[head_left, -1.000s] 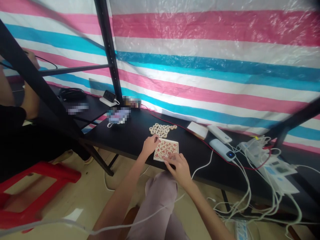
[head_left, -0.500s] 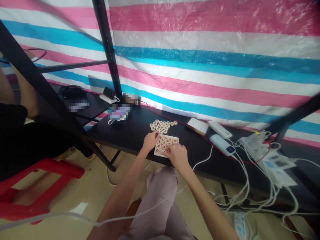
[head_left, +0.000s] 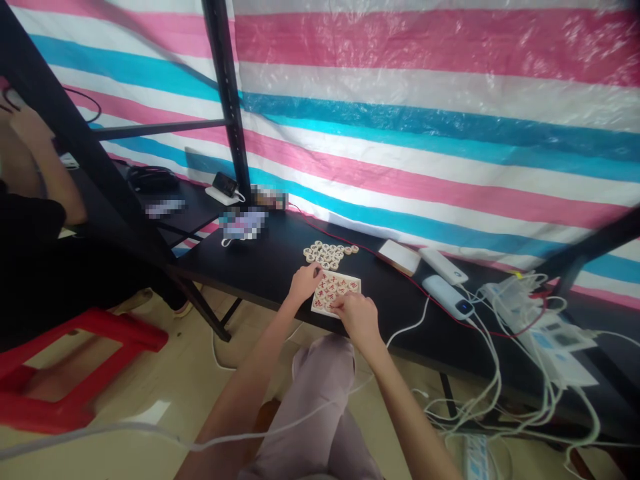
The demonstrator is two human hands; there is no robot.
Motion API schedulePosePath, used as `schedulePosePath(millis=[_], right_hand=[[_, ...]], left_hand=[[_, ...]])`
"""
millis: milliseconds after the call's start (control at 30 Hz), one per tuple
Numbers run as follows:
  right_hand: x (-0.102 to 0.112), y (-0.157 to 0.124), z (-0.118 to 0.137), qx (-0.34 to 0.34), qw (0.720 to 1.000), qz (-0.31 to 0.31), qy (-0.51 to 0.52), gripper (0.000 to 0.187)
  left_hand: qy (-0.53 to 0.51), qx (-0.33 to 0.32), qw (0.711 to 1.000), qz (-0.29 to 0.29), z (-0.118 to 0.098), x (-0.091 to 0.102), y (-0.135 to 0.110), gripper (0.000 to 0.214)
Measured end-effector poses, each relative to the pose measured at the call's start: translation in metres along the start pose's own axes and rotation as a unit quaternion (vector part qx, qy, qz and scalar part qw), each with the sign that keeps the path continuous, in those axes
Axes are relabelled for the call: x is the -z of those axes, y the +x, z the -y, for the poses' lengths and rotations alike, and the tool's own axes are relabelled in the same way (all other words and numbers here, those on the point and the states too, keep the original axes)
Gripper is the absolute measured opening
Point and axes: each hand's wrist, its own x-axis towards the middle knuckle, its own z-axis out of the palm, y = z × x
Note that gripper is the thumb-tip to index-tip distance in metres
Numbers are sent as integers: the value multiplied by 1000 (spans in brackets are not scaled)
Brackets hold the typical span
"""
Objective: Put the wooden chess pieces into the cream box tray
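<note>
A small white box (head_left: 359, 285) of round xiangqi pieces with red characters (head_left: 343, 283) lies near the table's front edge. At the box's upper left corner, my left hand (head_left: 304, 283) is closed, with its fingertips pinched on the corner. My right hand (head_left: 359, 315) reaches over the lower right side, fingers closed together on a piece in the bottom row; the fingers partly hide that piece. Just behind the box, a loose cluster of xiangqi pieces with dark characters (head_left: 325, 255) lies on the black table (head_left: 280, 267).
Right of the box are a white flat box (head_left: 399, 257), two power banks (head_left: 445, 297) and tangled white cables (head_left: 493, 360). A phone (head_left: 225, 183) stands by a black metal post (head_left: 233, 107). At left, a person in black sits near a red stool (head_left: 95, 373).
The view has shifted slightly. My hands stay at the same places on the box, with the right fingers moved only a little. The other person's arm at left has risen.
</note>
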Motion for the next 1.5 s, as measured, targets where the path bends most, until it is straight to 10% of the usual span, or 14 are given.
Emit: schedulePosePath(millis=[467,1500], right_hand=[[8,32,2,251,968,8,-8,14],[-8,17,0,209,975,-63,37,12]], left_hand=[[-11,-9,1000,2,3,0,0,21],[-13,-19,1000,6,6,0,0,25]])
